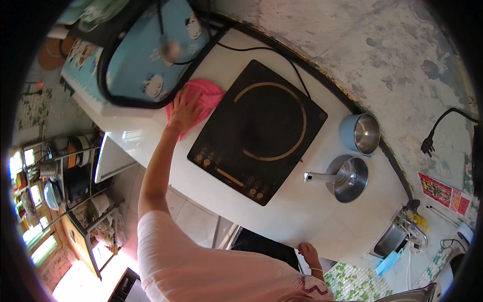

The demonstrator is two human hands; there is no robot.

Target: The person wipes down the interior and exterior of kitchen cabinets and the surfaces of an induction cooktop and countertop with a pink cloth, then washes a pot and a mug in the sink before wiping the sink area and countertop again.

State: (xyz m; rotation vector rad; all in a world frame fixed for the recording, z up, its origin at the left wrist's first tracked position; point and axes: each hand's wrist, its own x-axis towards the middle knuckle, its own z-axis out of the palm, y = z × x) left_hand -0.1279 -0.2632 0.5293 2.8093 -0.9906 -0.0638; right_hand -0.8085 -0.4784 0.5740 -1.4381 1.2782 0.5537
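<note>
My left hand [184, 111] lies on a bunched pink cloth [210, 95] on the white counter [241, 216]. Its fingers are spread over the cloth, between a dark-framed light-blue panel with cartoon figures [132, 65] and the black induction cooktop [261, 126]. Down at the counter's near edge rests my right hand [310, 254], fingers loosely bent and nothing visible in them. A steel pot [347, 194] with a grey-handled utensil [322, 177] leaning in it stands right of the cooktop. Behind that pot is a blue-sided metal cup [352, 133].
A black cord [282, 54] runs behind the cooktop along the wall. On the right are a small sink [390, 240], a light-blue cloth [390, 261] and a hanging plug [427, 145]. Loaded shelves [75, 171] stand on the left, past the tiled floor [196, 214].
</note>
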